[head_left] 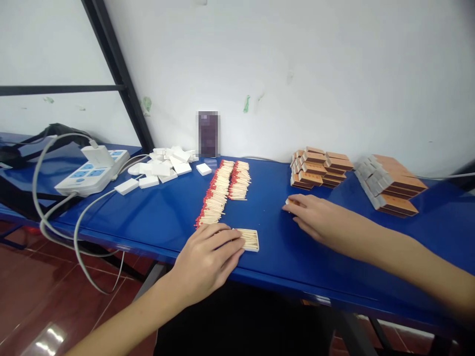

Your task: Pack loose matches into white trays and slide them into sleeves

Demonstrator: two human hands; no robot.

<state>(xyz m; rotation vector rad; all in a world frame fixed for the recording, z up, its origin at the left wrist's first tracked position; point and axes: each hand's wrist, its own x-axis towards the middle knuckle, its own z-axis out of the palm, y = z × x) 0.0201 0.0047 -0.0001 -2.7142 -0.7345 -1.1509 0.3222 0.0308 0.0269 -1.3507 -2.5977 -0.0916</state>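
Note:
My left hand [211, 252] curls over the left part of a white matchbox tray [252, 249] near the table's front edge, gripping it. Matchsticks [249, 238] fill the part of the tray that shows. My right hand [313, 212] is closed in a pinch at the middle right of the table. Between its fingertips a small piece of a matchbox sleeve [293, 201] shows, with a pale edge and orange-brown top; most of it is covered. Just beyond my left hand lie two rows of loose red-headed matches [217, 195], their heads pointing left.
White empty-looking trays [163, 165] are heaped at the back left. Orange matchbox sleeves [315, 165] are stacked at the back right, beside another stack of matchboxes [393, 185]. A power strip [92, 173] with looping cables sits left. A pixelated dark rectangle [209, 134] leans against the wall.

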